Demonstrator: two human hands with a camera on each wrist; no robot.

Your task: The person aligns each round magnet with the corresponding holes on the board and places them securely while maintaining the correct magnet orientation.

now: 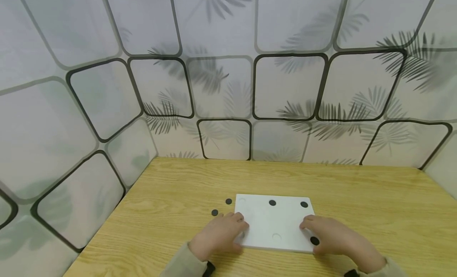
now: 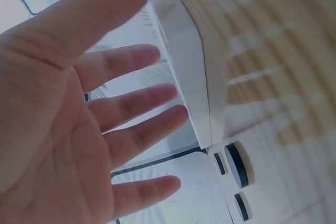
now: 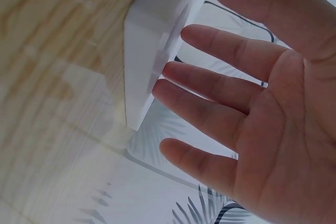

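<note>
A white rectangular board [image 1: 273, 221] lies on the table, with black discs at its top middle, top right [image 1: 304, 204] and bottom right [image 1: 314, 241]. Shallow round recesses show at its top left and bottom middle [image 1: 276, 236]. My left hand [image 1: 223, 233] is at the board's left edge, its fingers extended and spread in the left wrist view. At the right edge my right hand [image 1: 330, 234] has loosely straight fingers, with fingertips [image 3: 167, 72] right by the board's side. Beyond the left hand, loose black discs [image 2: 237, 165] lie on the table; the hand hides one in the head view.
The wooden table [image 1: 178, 181] stretches out around the board. Behind it and at the left rises a pale wall covering [image 1: 221, 90] with rounded squares and leaf prints. Two loose discs [image 1: 214, 212] show left of the board in the head view.
</note>
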